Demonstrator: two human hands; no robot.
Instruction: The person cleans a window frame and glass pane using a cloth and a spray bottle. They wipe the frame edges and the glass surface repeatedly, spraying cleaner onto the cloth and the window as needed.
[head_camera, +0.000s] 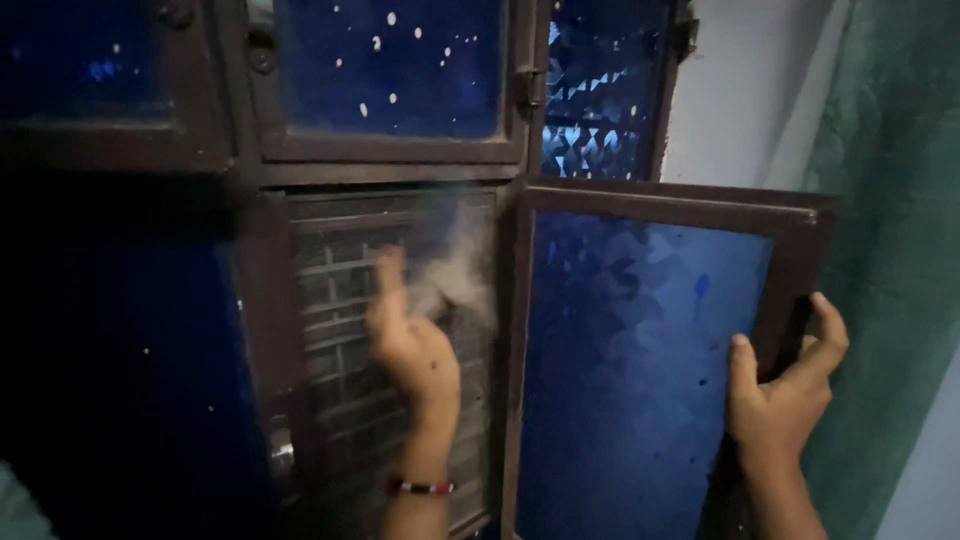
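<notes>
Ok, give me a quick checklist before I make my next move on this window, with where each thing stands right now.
1. Right hand grips the edge of the open window panel, thumb on the blue glass, fingers round the frame: ok.
2. Panel swung clear of the opening: ok.
3. Left hand up against the mesh screen: ok, though blurred.
4. Dust cloud hanging by the left hand's fingers: not ok, air is not clear.
5. Mesh free of dust: cannot tell, too dim.
6. Upper panes shut: ok.
</notes>
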